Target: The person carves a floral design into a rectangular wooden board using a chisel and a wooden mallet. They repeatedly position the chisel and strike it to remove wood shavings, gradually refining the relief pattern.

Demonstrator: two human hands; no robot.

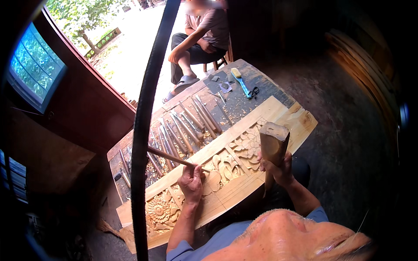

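My left hand (pixel 190 182) is closed around a long, thin carving chisel (pixel 172 157) whose end rests on a partly carved wooden board (pixel 228 193). My right hand (pixel 278 169) grips a blocky wooden mallet (pixel 274 139), held upright over the board's right part. The board carries floral relief: a round flower (pixel 160 211) at the left, leaves and petals (pixel 246 141) farther right, and pencilled lines on the plain wood. The mallet hides some carving. Where the chisel tip meets the wood is too small to see clearly.
Rows of chisels (pixel 183 130) and shavings cover the worn workbench (pixel 261 82) behind the board, with a blue-handled brush (pixel 244 85) and scissors (pixel 254 92). A seated person (pixel 207 30) sits beyond. A dark vertical strap (pixel 146 122) crosses the view. A door (pixel 78 104) stands left; planks (pixel 365 78) lean right.
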